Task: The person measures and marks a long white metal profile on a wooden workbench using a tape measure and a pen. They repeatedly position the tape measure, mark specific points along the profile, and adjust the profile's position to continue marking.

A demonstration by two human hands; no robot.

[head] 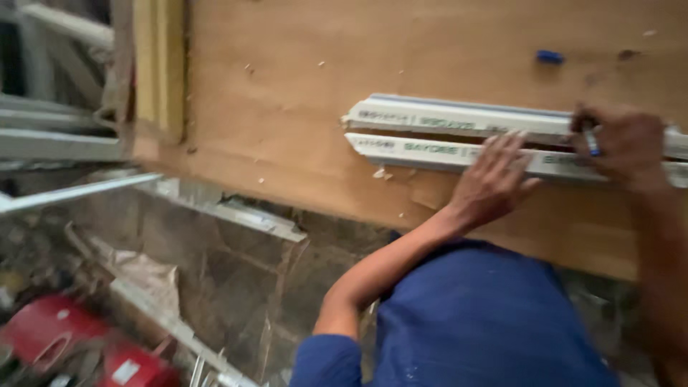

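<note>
While the left hand (493,179) lay flat with fingers spread, pinning two white plastic profile strips (459,136) to the plywood table (287,107), the right hand (622,142) gripped a blue marker (592,141) over them.

two strips (459,132) side by side on board (287,107)

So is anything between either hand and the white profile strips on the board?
Nothing visible. The left hand lies flat on the lower white strip; the right hand, holding a blue pen, rests on the upper white strip on the plywood board.
</note>
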